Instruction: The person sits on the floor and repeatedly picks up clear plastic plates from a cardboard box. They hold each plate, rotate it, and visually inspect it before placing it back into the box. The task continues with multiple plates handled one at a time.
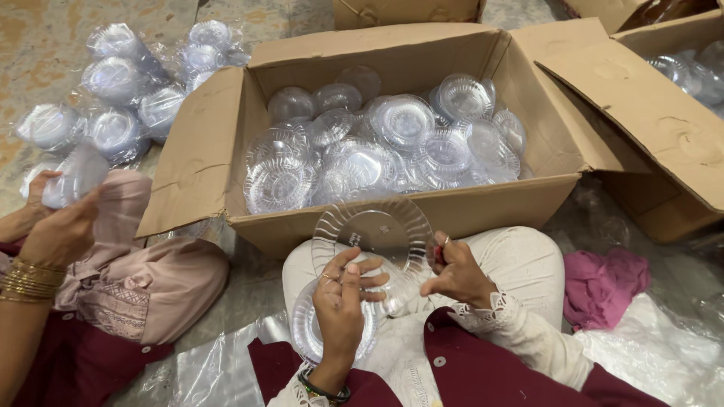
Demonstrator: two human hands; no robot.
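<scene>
A clear plastic plate (375,230) with a fluted rim, held up over the person's lap just in front of the cardboard box (392,203). The left hand (343,298) grips its lower left edge, thumb and fingers closed on the rim; the right hand (456,273) pinches the right edge between thumb and fingers. Beneath the left hand, a stack of clear plates (309,328) rests on the lap, touching the lower part of the held plate. The box stands open on the floor, flaps spread, and is filled with loose clear plates (377,147) lying at many angles. To the right of the lap lie a crumpled pink cloth (603,286) and sheets of clear plastic film (656,339). A second open carton (656,113) stands at the right, with more clear ware inside. At the left a co-worker's hands (56,215), one wrist ringed with gold bangles (30,279), hold a wrapped bundle of plates (75,177). Behind them, on the floor, lie further bagged bundles (128,83) of clear plates, close together.
</scene>
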